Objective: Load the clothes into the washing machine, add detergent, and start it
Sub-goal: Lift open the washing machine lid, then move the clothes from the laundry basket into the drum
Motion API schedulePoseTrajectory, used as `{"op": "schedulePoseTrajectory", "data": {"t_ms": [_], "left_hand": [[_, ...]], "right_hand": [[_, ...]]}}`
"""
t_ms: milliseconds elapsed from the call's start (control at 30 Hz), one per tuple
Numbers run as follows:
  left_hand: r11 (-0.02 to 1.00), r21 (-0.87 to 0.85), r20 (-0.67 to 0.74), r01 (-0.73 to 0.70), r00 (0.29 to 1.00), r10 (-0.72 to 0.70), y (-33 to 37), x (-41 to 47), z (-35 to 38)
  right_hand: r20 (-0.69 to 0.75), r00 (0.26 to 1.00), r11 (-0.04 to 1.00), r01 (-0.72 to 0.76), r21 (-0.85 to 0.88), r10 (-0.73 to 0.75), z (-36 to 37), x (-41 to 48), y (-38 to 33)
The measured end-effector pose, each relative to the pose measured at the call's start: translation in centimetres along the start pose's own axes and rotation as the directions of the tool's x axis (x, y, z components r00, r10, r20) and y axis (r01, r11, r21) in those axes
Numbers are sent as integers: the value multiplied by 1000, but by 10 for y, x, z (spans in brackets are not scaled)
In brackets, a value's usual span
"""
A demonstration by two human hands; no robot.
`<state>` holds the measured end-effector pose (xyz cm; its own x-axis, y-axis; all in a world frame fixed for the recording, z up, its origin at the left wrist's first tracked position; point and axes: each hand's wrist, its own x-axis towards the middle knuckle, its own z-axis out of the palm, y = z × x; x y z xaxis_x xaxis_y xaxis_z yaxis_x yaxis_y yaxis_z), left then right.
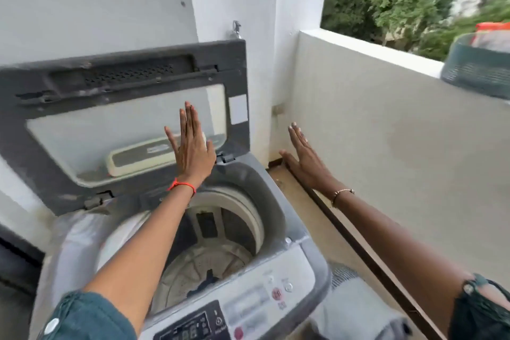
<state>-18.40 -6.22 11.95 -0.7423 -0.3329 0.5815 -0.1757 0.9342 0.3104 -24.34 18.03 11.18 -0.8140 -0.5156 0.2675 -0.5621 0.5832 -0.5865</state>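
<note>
The washer (278,232) lid (124,107) stands up, and the left hand (190,149) is flat in front of its glass, fingers spread and holding nothing. I cannot tell if the palm is touching the lid or just near it. The right hand (306,160) is open too, out to the side near the wall (386,132), and it holds nothing.

Below the left arm is the drum (215,254). It looks almost bare, with only a small dark bit at the bottom. The clothes seem to be in the basket (477,74) up on the wall top, far past the right hand, with something orange in it. So I think loading has not started.

What could go wrong? The lid could drop if the left hand lets go and it is not leaning back enough. It would fall on an arm reaching into the drum. The basket sits up high on a thin ledge with trees behind it. A hard pull or a bump could tip it over the far side. The buttons (276,295) are close to the body, so an elbow could press one too soon.
</note>
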Motion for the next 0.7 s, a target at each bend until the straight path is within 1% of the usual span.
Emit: {"op": "schedulePoseTrajectory", "data": {"t_ms": [67,133,267,400,500,600,700], "left_hand": [[989,-26,66,-146,987,147,43,-17,22],[959,-84,128,-272,951,281,89,-35,45],[899,-211,186,-383,887,422,183,-70,91],[845,-302,261,-440,815,518,264,-118,136],[820,-363,351,-442,751,560,307,-165,172],[817,-404,461,-412,679,571,330,-226,208],[816,-409,584,-408,570,578,338,-301,245]], "right_hand": [[-27,992,992,-123,-15,123,-16,-40,38],[-62,967,967,-251,-31,249,-29,-83,78],[-135,872,879,-477,-12,471,-50,-172,151],[-92,763,768,-640,35,640,-52,-257,212],[-44,670,671,-737,80,741,-47,-319,258],[42,580,575,-812,99,813,-32,-381,301],[125,481,476,-877,67,868,-7,-441,340]]}}
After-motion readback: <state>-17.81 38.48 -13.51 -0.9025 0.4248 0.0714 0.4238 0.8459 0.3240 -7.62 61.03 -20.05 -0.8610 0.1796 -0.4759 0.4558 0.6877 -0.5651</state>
